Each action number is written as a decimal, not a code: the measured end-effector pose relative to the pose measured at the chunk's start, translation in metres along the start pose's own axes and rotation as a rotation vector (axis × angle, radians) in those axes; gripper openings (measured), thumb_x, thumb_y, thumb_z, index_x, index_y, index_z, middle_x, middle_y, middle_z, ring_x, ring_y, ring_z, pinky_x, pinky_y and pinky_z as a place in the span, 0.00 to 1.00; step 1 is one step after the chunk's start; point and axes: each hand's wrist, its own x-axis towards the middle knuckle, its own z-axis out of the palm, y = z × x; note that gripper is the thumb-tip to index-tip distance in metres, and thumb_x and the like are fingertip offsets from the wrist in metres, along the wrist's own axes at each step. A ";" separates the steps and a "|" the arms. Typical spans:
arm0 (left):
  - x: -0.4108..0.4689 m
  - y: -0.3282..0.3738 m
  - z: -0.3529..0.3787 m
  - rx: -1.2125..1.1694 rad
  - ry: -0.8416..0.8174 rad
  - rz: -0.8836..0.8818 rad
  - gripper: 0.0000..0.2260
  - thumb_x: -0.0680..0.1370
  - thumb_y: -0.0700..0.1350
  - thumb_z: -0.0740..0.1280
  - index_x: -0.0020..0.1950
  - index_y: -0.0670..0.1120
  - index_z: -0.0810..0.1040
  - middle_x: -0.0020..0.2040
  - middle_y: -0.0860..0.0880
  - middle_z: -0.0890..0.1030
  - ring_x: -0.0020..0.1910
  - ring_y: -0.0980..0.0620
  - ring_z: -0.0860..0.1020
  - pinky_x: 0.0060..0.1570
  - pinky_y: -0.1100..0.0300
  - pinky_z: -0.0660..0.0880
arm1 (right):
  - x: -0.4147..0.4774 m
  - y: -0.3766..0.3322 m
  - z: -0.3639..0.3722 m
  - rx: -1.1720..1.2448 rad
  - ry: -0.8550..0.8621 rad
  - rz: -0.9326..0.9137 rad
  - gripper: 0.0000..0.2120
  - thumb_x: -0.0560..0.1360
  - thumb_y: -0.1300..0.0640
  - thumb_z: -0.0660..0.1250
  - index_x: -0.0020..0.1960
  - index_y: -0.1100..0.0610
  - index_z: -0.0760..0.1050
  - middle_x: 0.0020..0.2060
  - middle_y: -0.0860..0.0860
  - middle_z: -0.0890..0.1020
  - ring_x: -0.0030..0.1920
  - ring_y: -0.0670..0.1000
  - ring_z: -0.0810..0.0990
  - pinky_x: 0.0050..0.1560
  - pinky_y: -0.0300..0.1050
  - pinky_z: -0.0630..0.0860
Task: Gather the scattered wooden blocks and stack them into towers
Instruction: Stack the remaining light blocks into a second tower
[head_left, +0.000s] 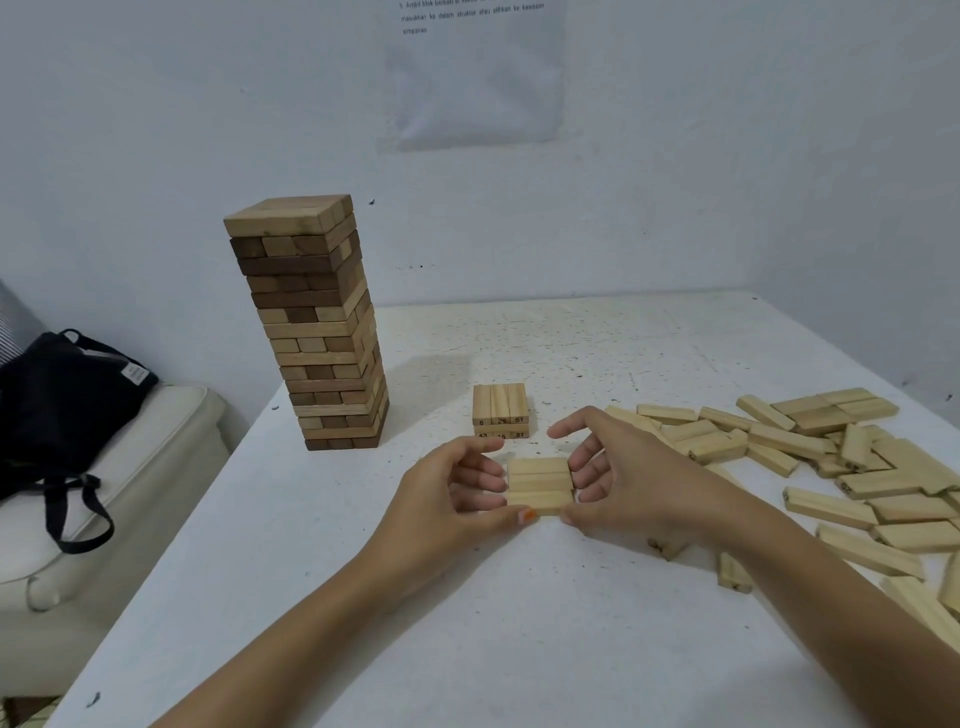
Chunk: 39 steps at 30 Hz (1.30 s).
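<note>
While both hands close on one row: the left hand (457, 488) and right hand (613, 467) meet at the middle of the white table (363, 597), one at each end of a row of three pale blocks (540, 483).
Grip, left hand: its fingers curl against the row's left ends and its thumb sits on the near edge.
Grip, right hand: it mirrors the left, with curled fingers on the right ends and the thumb at the near edge. The index finger lifts clear above the row.
Row of three pale blocks: the blocks lie side by side, lengthwise left to right, just in front of the low stack. Whether they rest on the table or are raised off it cannot be told.
Low stack (500, 410): it has two layers of pale blocks, with numbered ends facing the person.
Step in hand: by the look of it, the row is being squared into a layer for the low stack.
Next move: probably carry the row over as one piece and set it flat on the low stack. That calls for even inward pressure, so that the middle block does not drop out.
Loose blocks (810, 457): many lie scattered to the right, so much of the task is left.
Tall tower (311, 322): made of mixed dark and light blocks, it stands finished at the far left, well apart from the hands.
</note>
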 end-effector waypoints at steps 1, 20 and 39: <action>0.000 0.000 0.000 0.006 0.000 0.001 0.27 0.64 0.41 0.80 0.60 0.48 0.77 0.50 0.46 0.80 0.44 0.53 0.80 0.48 0.63 0.79 | 0.000 0.000 0.000 0.000 0.004 0.003 0.28 0.69 0.61 0.74 0.65 0.49 0.67 0.45 0.47 0.75 0.40 0.44 0.77 0.44 0.34 0.77; 0.002 -0.003 0.002 0.048 -0.001 0.024 0.26 0.65 0.41 0.80 0.60 0.49 0.77 0.51 0.46 0.79 0.45 0.49 0.80 0.50 0.60 0.79 | -0.002 -0.001 0.010 0.030 0.056 0.030 0.27 0.68 0.60 0.76 0.63 0.50 0.68 0.48 0.48 0.74 0.41 0.45 0.78 0.46 0.41 0.80; -0.004 0.000 -0.001 0.571 -0.080 0.283 0.11 0.69 0.56 0.63 0.51 0.57 0.74 0.57 0.66 0.70 0.64 0.67 0.63 0.58 0.77 0.53 | -0.001 0.013 -0.012 -0.416 -0.116 -0.255 0.10 0.74 0.50 0.68 0.54 0.42 0.70 0.52 0.39 0.71 0.53 0.40 0.64 0.57 0.40 0.58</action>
